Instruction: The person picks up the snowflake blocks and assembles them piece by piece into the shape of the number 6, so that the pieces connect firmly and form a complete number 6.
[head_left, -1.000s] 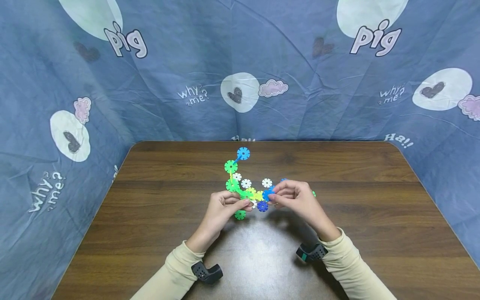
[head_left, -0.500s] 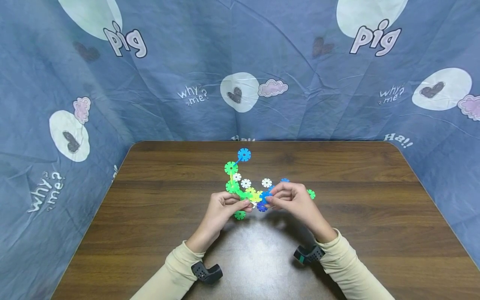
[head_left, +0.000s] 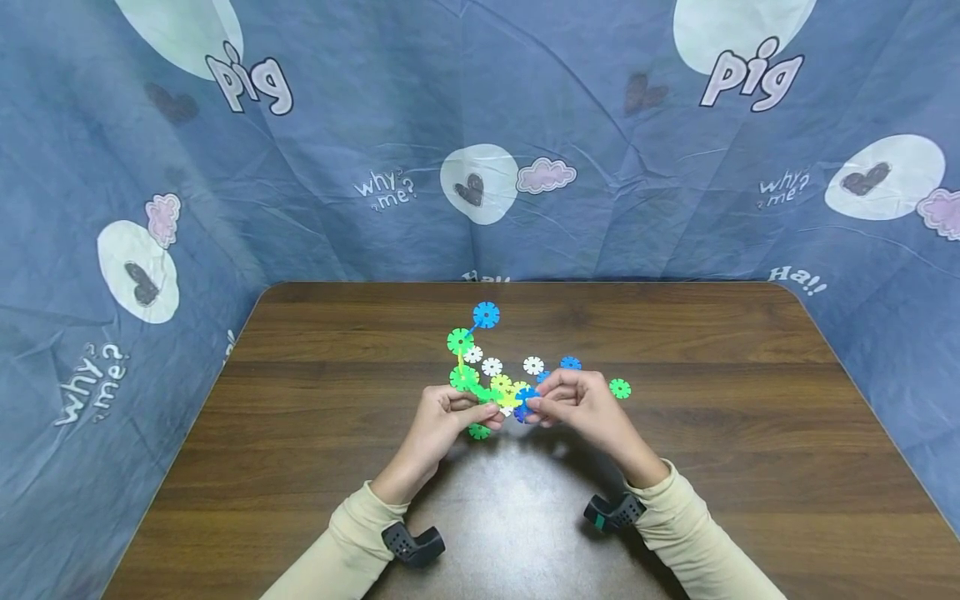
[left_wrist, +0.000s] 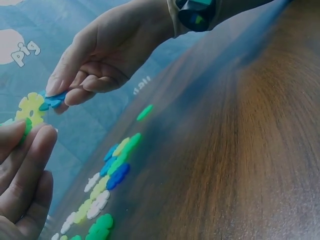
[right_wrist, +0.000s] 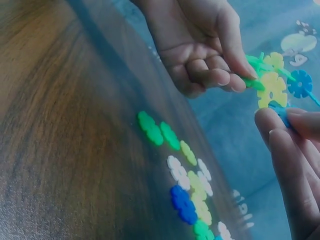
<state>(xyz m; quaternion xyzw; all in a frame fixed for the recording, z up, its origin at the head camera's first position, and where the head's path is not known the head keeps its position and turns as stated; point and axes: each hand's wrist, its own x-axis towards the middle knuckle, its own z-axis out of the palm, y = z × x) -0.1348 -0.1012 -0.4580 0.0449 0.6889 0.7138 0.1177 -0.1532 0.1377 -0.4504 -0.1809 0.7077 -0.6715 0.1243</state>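
Observation:
A chain of linked plastic snowflake discs is held above the table. It curves from a blue disc [head_left: 486, 315] at its far end through green discs [head_left: 460, 341] to a yellow disc [right_wrist: 271, 90]. My left hand [head_left: 442, 421] pinches a green disc [right_wrist: 254, 82] of this chain between thumb and fingers. My right hand [head_left: 588, 408] pinches another blue disc [left_wrist: 54, 101] at its edge, against the yellow disc's rim. Whether their slots interlock, I cannot tell. Fingertips partly hide both pinched discs.
Several loose discs lie on the wooden table [head_left: 360, 350] beneath and beyond the hands: white discs [head_left: 533, 366], a dark blue disc [right_wrist: 183, 205], a green disc [head_left: 620, 388] to the right and another blue disc [head_left: 570, 363]. A printed blue cloth [head_left: 480, 242] hangs behind the table.
My right hand has shifted left and slightly down with its blue disc, uncovering a green disc on the table. The chain's far end has dipped a little. My left hand stays nearly still.

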